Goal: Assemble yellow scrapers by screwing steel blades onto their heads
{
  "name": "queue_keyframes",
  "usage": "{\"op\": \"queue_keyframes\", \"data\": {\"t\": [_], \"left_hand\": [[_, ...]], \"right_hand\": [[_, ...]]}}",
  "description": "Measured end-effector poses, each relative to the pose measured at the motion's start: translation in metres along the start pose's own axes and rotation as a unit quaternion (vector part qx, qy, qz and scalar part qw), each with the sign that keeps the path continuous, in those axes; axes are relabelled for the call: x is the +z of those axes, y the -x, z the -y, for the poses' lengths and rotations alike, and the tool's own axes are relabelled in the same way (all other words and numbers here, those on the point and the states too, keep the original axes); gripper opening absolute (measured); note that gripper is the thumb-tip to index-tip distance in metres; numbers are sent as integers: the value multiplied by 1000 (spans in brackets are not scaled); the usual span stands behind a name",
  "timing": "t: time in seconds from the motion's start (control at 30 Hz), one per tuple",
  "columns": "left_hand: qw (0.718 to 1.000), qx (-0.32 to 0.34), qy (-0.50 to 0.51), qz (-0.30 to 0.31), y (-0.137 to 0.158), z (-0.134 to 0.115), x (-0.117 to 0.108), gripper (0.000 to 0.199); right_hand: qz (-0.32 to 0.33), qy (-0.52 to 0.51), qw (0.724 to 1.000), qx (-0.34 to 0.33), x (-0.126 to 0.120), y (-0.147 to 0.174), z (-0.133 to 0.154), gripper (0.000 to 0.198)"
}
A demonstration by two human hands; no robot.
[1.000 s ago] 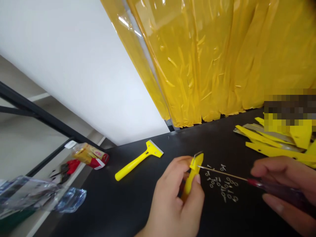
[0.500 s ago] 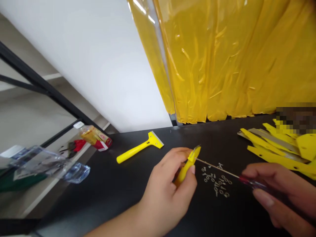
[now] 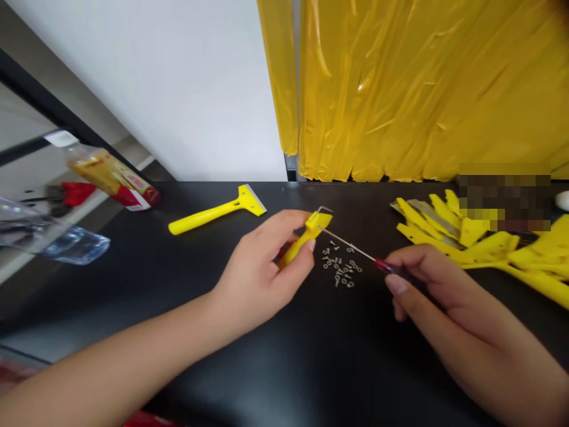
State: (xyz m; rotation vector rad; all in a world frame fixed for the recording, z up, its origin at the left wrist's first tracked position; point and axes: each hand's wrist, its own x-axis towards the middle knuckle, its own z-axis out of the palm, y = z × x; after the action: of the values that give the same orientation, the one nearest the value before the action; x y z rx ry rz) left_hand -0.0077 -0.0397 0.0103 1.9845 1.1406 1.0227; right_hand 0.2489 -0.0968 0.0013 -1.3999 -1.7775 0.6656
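My left hand is closed around the handle of a yellow scraper, its head and thin metal blade sticking out past the fingers. In my right hand is a screwdriver with a dark red handle. Its thin shaft reaches left, and the tip meets the scraper's head. Below the shaft, several small screws and nuts lie scattered on the black table. Another yellow scraper, with a blade in its head, lies on the table to the left of my left hand.
A heap of yellow scraper parts lies at the right. On the left are a juice bottle and a clear plastic bottle. A yellow plastic strip curtain and a white panel stand behind the table.
The camera view has shifted, so the hands and table things appear further left and higher. The screwdriver tip stays at the scraper's head, and both hands keep their holds.
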Motion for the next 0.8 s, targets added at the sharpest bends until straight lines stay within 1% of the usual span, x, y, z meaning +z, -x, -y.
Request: {"op": "queue_keyframes", "data": {"t": [0.07,0.17,0.23,0.27,0.33,0.43,0.53,0.63,0.73,0.8], "left_hand": [[1000,19,2,-8,-1,2,1,36],[998,61,0,-11,-3,3,0,39],[998,69,-9,-5,-3,3,0,38],[998,66,-14,-1,-2,2,-1,37],[998,61,-19,6,-2,1,-1,36],[997,70,-22,11,-2,0,-2,35],[994,95,-47,4,-3,-2,-3,33],[989,121,-84,7,-4,-4,-5,32],[986,130,-100,18,-6,-6,-7,33],[987,123,-100,22,-6,-7,-9,34]], "right_hand": [[22,-11,1000,17,-2,-1,0,19],[12,-22,998,49,-2,1,-2,22],[2,-25,998,62,-1,4,-5,23],[8,-26,998,64,-1,5,-6,23],[33,-34,997,64,-1,6,-9,23],[61,-77,992,74,-2,5,-14,32],[94,-136,980,109,-2,5,-17,44],[132,-172,963,161,-1,6,-17,53],[124,-172,961,178,0,4,-12,54],[106,-160,969,156,0,1,-10,47]]}}
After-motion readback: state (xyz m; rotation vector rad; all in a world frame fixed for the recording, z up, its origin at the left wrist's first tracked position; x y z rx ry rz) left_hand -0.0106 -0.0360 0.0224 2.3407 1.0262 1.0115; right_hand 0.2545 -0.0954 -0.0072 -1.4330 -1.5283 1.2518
